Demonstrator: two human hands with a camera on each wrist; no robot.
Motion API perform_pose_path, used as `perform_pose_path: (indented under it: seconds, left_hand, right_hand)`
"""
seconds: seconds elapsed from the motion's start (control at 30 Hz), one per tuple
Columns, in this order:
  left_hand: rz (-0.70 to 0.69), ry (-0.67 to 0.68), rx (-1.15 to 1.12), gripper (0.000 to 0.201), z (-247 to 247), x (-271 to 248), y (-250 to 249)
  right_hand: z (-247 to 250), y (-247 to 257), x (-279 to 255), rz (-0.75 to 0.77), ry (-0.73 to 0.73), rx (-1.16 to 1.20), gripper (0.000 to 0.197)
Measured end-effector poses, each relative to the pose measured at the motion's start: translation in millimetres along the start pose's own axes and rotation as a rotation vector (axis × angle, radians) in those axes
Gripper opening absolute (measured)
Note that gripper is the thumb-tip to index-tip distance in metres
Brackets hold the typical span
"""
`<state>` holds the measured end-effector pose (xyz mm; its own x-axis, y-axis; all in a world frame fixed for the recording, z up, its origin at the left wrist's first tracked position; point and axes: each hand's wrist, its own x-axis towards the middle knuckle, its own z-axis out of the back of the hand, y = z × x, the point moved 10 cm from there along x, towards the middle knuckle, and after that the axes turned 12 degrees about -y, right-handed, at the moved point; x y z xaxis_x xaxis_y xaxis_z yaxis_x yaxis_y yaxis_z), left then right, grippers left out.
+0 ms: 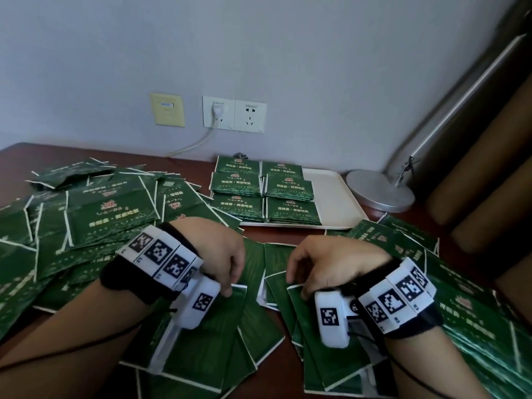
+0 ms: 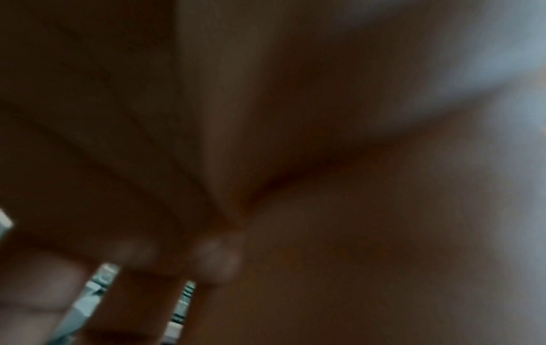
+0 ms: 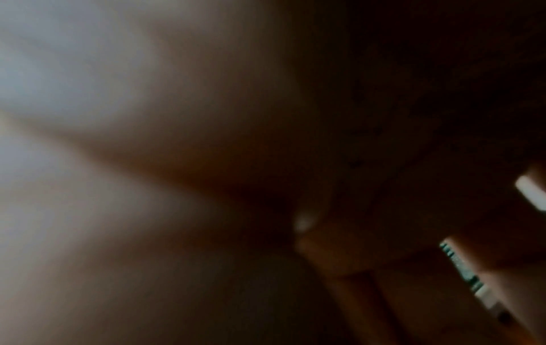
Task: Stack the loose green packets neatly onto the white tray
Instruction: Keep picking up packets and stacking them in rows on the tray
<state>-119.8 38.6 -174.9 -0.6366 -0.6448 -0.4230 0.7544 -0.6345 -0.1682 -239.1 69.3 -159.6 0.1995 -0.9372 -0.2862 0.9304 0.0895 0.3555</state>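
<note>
Loose green packets lie strewn over the dark wooden table (image 1: pixel 288 233), in a heap at the left (image 1: pixel 100 214) and another at the right (image 1: pixel 460 312). The white tray (image 1: pixel 336 197) sits at the back centre with several neat stacks of packets (image 1: pixel 292 210) in two columns. My left hand (image 1: pixel 230 283) curls down and pinches the top edge of a packet (image 1: pixel 218 321) near the front. My right hand (image 1: pixel 295 286) pinches the corner of a neighbouring packet (image 1: pixel 300 321). Both wrist views are dark and blurred, with slivers of packet (image 2: pixel 183 301) (image 3: pixel 463 268) between the fingers.
A round metal lamp base (image 1: pixel 380 191) stands just right of the tray. Wall sockets (image 1: pixel 233 113) with a plugged white cable are behind it. Brown curtain folds (image 1: pixel 489 182) close off the right side. The tray's right third is bare.
</note>
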Motion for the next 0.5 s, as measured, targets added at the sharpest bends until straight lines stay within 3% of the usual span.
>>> perform_pose_path:
  seconds: [0.13,0.23,0.37,0.5]
  left_hand:
    - [-0.048,-0.028,-0.08,0.01,14,-4,-1]
    - [-0.122,-0.16,-0.197,0.015,46,-9,2]
    - [-0.103,-0.478,-0.355,0.026,91,-8,29]
    - [-0.032,-0.549,-0.4,0.02,93,1,51]
  right_hand:
    - [-3,5,2,0.039,0.022,-0.024,0.021]
    - [14,12,4,0.133,-0.045,0.058,0.012]
    - [52,13,4,0.302,-0.249,0.4,0.012]
    - [74,-17,4,0.292,-0.478,0.755,0.017]
